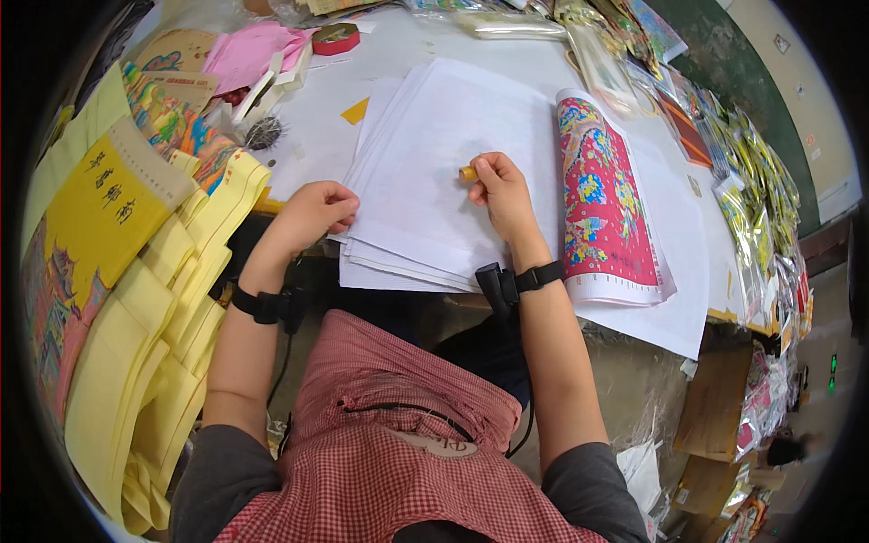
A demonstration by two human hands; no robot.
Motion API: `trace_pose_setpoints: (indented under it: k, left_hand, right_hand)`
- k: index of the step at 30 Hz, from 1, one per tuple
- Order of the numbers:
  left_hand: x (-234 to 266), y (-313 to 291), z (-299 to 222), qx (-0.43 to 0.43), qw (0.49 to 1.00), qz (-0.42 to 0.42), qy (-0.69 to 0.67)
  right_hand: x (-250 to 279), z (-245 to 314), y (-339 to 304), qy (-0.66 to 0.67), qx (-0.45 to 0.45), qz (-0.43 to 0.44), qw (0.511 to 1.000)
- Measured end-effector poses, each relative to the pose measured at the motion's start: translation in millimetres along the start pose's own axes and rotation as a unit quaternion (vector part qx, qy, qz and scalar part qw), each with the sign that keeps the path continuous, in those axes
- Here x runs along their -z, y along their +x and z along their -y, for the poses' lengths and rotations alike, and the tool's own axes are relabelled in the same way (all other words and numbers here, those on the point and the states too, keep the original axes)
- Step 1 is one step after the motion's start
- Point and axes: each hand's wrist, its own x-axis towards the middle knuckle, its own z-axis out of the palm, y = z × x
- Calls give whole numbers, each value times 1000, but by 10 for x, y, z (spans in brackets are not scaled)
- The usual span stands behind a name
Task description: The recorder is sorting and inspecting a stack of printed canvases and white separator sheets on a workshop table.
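Observation:
A stack of large white sheets (425, 136) lies on the table in front of me, its edges slightly fanned at the left and near side. My right hand (503, 195) is over the stack, thumb and fingers closed on a small yellow-brown cylinder (467, 173). My left hand (315, 215) rests by the stack's left edge with its fingers curled together; what they pinch, if anything, is hidden. Beside the right hand lies a partly rolled fabric sheet (605, 195), printed with a red, blue and yellow pattern.
Folded yellow printed cloths (136, 262) hang at the left. Behind them sit pink cloth (258, 50), a red box (336, 39) and a dark bristly ball (264, 133). Plastic-wrapped packets (751, 172) crowd the right edge. A small yellow piece (356, 111) lies left of the stack.

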Motion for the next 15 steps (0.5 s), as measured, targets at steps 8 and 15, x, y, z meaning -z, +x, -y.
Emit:
trace_pose_setpoints:
  k: [8, 15]
  left_hand:
    - [-241, -185, -35, -6, 980, -47, -192]
    - [-386, -160, 3, -28, 974, 11, -223]
  right_hand:
    - [-329, 174, -397, -55, -71, 67, 994]
    - [-590, 218, -613, -150, -155, 148, 965]
